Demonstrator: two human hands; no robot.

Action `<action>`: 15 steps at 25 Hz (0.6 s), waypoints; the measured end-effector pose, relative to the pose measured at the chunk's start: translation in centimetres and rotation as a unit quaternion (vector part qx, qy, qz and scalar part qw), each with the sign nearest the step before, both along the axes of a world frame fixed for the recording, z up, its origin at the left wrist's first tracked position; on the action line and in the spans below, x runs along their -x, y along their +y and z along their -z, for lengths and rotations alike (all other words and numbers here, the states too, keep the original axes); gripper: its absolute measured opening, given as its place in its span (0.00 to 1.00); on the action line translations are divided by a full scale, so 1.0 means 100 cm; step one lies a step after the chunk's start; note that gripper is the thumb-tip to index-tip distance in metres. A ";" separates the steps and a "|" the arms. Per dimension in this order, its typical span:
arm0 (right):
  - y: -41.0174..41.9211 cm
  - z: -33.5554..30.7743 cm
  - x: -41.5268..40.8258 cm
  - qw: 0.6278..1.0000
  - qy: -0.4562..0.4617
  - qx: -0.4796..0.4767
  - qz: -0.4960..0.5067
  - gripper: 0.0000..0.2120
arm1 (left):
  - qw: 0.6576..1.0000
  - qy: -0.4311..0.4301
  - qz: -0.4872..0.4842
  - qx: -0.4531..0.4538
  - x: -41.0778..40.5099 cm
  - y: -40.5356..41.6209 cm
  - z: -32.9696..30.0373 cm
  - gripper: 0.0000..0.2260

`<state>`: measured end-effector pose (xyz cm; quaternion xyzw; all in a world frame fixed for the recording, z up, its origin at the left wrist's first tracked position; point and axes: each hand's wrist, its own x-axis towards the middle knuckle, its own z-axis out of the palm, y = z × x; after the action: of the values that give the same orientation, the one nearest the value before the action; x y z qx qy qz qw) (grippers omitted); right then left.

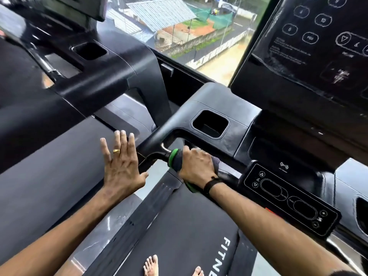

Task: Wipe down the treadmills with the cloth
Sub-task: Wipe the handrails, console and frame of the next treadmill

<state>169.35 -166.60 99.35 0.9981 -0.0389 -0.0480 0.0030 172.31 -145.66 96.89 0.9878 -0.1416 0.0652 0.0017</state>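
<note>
Daylight pours in through the window beyond the fingertips of the left hand, leaving soft sheen on the black treadmill console. Edges bow with wide-angle distortion; the upper-left corner looks motion-blurred, perhaps simply out of focus.

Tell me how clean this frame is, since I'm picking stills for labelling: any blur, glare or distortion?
Head view: wide-angle bending curves the treadmill console and window frame; motion blur smears the far-left treadmill; bright daylight through the window, soft sheen on black plastic; the right hand gripping the cloth and the open left hand are sharp.
</note>
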 end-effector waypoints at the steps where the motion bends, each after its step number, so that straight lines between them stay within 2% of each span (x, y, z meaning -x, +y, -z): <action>1: 0.001 -0.004 -0.012 0.998 0.034 -0.055 0.016 0.17 | 1.000 0.006 -0.009 0.003 0.000 0.002 0.001 0.61; 3: 0.012 -0.003 -0.029 0.996 0.047 -0.076 0.026 0.17 | 0.999 0.021 -0.035 0.010 0.001 0.006 0.000 0.61; 5: 0.032 0.014 -0.028 0.999 -0.037 0.009 -0.002 0.16 | 0.997 0.046 -0.064 0.025 0.002 0.009 -0.001 0.60; 7: 0.048 0.027 -0.025 0.995 -0.072 0.071 -0.012 0.16 | 0.994 0.042 -0.092 0.035 0.002 0.017 -0.001 0.60; 8: 0.050 0.024 -0.029 0.996 -0.067 0.056 -0.009 0.16 | 0.993 0.042 -0.104 0.039 0.001 0.020 -0.001 0.60; 10: 0.041 0.013 -0.046 0.999 0.004 -0.043 0.003 0.18 | 0.990 0.067 -0.112 0.054 0.005 0.024 -0.006 0.60; 13: 0.021 -0.004 -0.069 0.953 0.177 -0.231 0.086 0.32 | 0.991 0.064 -0.095 0.062 0.010 0.022 -0.007 0.60; 15: 0.019 -0.004 -0.065 0.955 0.159 -0.237 0.081 0.34 | 0.993 0.061 -0.082 0.064 0.007 0.014 -0.007 0.59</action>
<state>175.81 -164.69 99.72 0.9430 -0.1064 -0.2143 -0.2312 171.58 -144.24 97.57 0.9961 -0.0552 0.0138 0.0679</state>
